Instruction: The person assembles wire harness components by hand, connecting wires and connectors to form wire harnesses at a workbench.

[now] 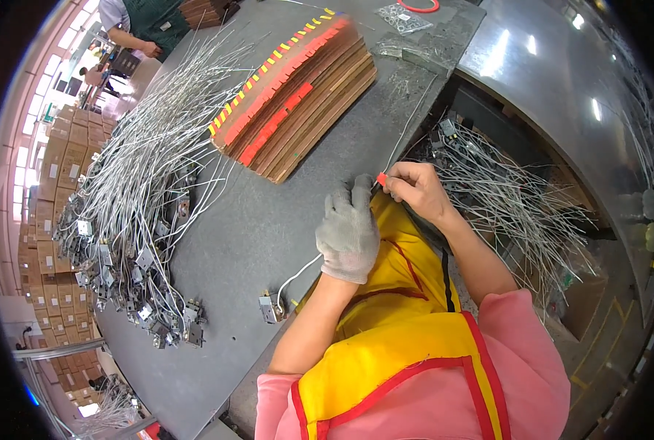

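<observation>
While the bare right hand (418,189) pinches a small, bright red tag (382,179) between thumb and bent fingers, the left hand (349,229), in a grey knitted glove, lies just beside it, both on the wearer's side of a tall stack of brown boards (305,110) edged with red and yellow tabs. The left hand's fingers are close together and bent over a thin whitish cable (294,277); its underside is hidden, so I cannot tell how tightly it is closed. From the heel of the glove the cable curves to a small, boxy grey metal fitting (270,309), resting on the dark grey tabletop (224,271) nearer to the wearer than the stack. The red tag sits at the fingertips of both hands, and a thin strand (407,132) runs from there up along the stack's right.

Left of the stack spreads a large heap of whitish cables (143,139) with metal fittings at their near ends. Right of the stack, below the table's edge, lies a second bundle of cables (503,194). Beyond the stack, to the right, is a clear plastic bag of small rings (404,20); beyond it to the left stands a co-worker in a dark green apron (154,22).
</observation>
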